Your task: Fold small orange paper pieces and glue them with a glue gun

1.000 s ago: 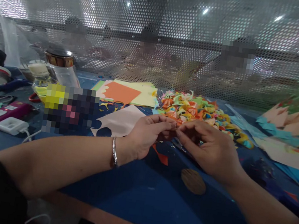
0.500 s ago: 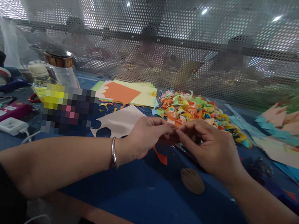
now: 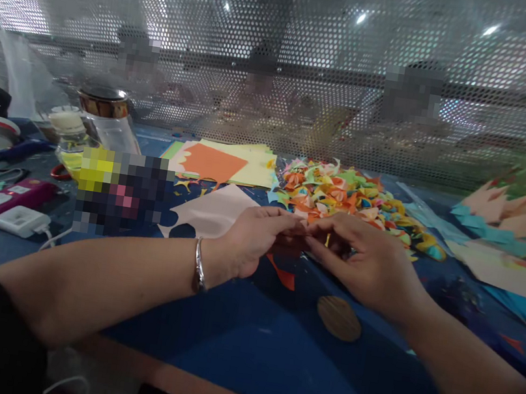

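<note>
My left hand [image 3: 257, 236], with a silver bangle [image 3: 200, 265] on its wrist, is closed in a pinch. My right hand [image 3: 376, 263] faces it, thumb and forefinger pressed together. The fingertips meet over the blue tabletop, and whatever small thing they pinch is hidden by the fingers. An orange paper scrap [image 3: 286, 279] lies just below them. Behind the fingertips spreads a heap of small folded paper pieces [image 3: 343, 192] in many colours. A pale sheet with rounded cut-outs [image 3: 217, 206] lies beside my left hand. Near my right wrist is a brown oval piece [image 3: 338, 318].
Stacked coloured paper [image 3: 257, 166] lies at the back. On the left stand a glass jar [image 3: 110, 125] and a bottle [image 3: 68, 135], with a magenta box [image 3: 8, 198] and a white charger [image 3: 21, 221]. Folded paper points [image 3: 519, 222] are at right; a perforated screen [image 3: 286, 42] closes the back.
The fingers of both hands have shifted slightly where they meet, and my right hand's fingertips sit a little differently. The things on the table have stayed in place.
</note>
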Tool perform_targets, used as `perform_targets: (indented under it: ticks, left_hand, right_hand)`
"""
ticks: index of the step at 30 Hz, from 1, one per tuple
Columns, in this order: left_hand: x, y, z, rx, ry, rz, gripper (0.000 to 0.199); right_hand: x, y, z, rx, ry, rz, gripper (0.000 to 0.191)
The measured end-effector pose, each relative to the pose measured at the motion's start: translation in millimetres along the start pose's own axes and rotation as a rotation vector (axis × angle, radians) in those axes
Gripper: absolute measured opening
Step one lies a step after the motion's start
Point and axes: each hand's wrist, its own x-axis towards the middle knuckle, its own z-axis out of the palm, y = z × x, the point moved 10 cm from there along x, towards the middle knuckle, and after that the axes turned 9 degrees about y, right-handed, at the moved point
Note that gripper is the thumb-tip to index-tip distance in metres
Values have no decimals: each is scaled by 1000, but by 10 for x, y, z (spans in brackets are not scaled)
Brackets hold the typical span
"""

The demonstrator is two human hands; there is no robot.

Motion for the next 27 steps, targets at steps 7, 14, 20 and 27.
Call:
perform_targets:
  ticks: [7, 14, 20, 27]
  left_hand:
    - [-9, 68, 51, 46, -39, 103, 21]
    - [-97, 222, 83, 163, -80, 341, 15]
    - [-98, 186, 72, 118, -51, 252, 23]
    - [-51, 102, 61, 106, -46, 157, 24]
  right_hand:
    - [7, -8, -11, -70, -10, -28, 16]
    - [-2, 94, -34, 78, -7, 164, 19]
    - [-7, 117, -25, 117, 21, 192, 25]
    - [-19, 151, 42, 121, -20, 192, 32]
